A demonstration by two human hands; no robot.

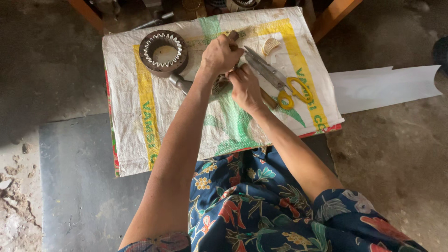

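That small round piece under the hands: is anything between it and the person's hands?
Nothing visible. Both the left hand and the right hand are already on the small round piece, which they mostly cover. The scissors lie just to the right, apart from it.

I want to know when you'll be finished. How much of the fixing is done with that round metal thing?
Done: the toothed metal ring lies by itself on the woven sack, and a small ridged piece sits apart. In hand: the left hand grips a wooden-handled tool while the right hand steadies a small round part under it. Left: hard to tell; the yellow-handled scissors lie unused.
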